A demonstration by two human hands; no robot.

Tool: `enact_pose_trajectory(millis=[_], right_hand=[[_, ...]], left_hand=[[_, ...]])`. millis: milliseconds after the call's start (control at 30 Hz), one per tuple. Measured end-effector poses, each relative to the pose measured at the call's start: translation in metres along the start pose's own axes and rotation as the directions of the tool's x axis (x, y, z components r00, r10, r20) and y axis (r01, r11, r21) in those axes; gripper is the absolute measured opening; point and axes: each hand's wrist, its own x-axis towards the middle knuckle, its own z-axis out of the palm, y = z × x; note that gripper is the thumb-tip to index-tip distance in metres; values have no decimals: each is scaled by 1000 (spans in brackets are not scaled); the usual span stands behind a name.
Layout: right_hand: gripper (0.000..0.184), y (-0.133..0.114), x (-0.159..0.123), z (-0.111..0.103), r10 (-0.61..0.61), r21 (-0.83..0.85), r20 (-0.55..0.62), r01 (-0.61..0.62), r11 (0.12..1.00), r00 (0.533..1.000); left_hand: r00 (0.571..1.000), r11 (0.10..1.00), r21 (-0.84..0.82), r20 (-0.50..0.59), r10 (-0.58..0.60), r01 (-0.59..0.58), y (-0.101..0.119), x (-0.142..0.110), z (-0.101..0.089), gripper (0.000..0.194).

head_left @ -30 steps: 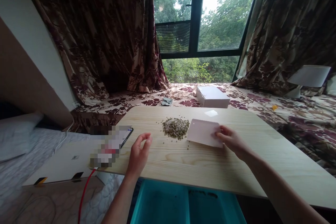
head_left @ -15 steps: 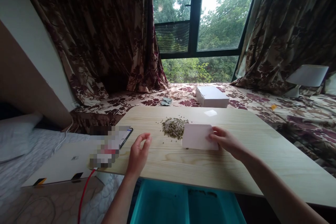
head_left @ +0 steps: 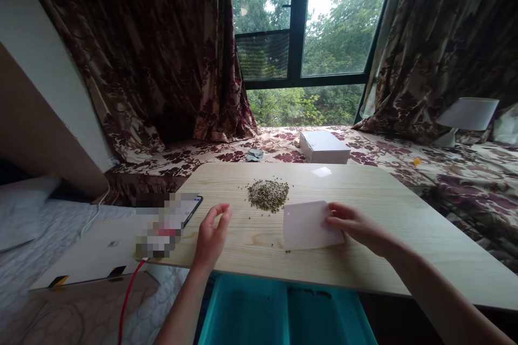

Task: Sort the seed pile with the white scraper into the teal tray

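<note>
A heap of small green beans or seeds [head_left: 267, 195] lies on the light wooden table [head_left: 364, 183], with a few loose ones around it. My right hand [head_left: 352, 223] pinches the right side of a thin white card [head_left: 307, 226], which stands tilted on the tabletop below and right of the heap. A few seeds sit by the card's lower left edge. To the left of the heap, my left hand [head_left: 212, 234] rests with fingers bent and thumb apart, holding nothing.
Below the table's front edge is a turquoise two-part bin [head_left: 246, 307] with dark bits in its right compartment. A partly blurred phone [head_left: 193, 210] lies at the table's left, near a red cable [head_left: 127, 302]. A white box [head_left: 325, 146] stands behind the table.
My right hand has drawn the white card toward me, away from the heap, and a few seeds now lie near its lower edge. My left hand stays almost in place.
</note>
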Motion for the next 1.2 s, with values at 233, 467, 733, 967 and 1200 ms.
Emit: enact_pose_trajectory(millis=[233,467,733,967,1200], right_hand=[[29,-1,-13,-15,28,-2,69,-28,1000,997],[28,-22,-1,8,-79,127,69,70,989,994],[10,-39,37,75,-93,29,306,89,996,948],[8,-36,62,97,-80,-104,395,131,986,915],[3,-31,69,102,-62,-206,398,155,966,915]], left_hand=[[1000,1000,11,1,4,-4,2,0,0,42],[1000,1000,9,-7,24,-23,5,-2,1,42],[1000,1000,4,5,-7,7,2,0,-1,45],[999,999,-30,1,-41,42,-2,1,-1,47],[1000,1000,-13,-14,-24,24,1,0,-1,46]])
